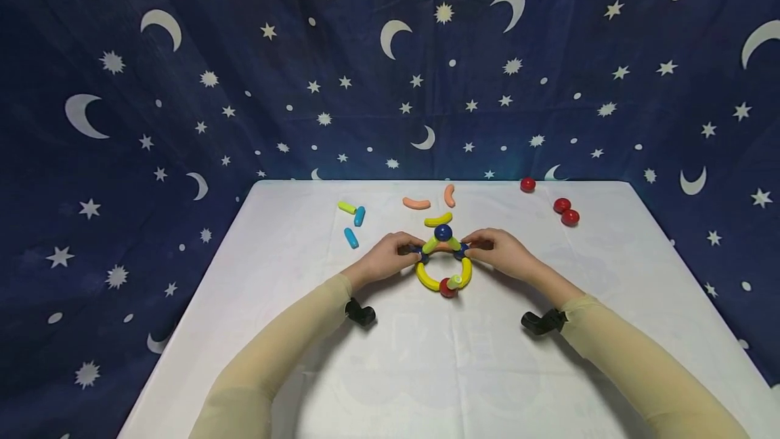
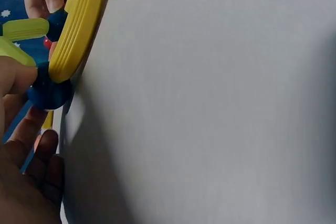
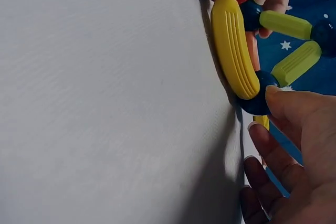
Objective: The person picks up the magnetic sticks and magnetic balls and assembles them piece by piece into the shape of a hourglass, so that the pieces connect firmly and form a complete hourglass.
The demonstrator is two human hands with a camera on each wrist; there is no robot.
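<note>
Ring frame (image 1: 428, 279): at the white table's (image 1: 414, 371) far half
Left hand (image 1: 393, 256): pinching the left blue ball (image 2: 50, 93)
Right hand (image 1: 502, 253): pinching the right blue ball (image 3: 254, 100)
Just beyond: loose yellow rod (image 1: 439, 220)
Far right: three red balls (image 1: 570, 217)

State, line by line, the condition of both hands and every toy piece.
Left hand: pinching a blue ball
Right hand: pinching another blue ball
Ring structure: assembled
Three red balls: loose
Two blue rods: loose
Lime rod: loose
Curved yellow rod: loose
Two curved orange rods: loose
</note>
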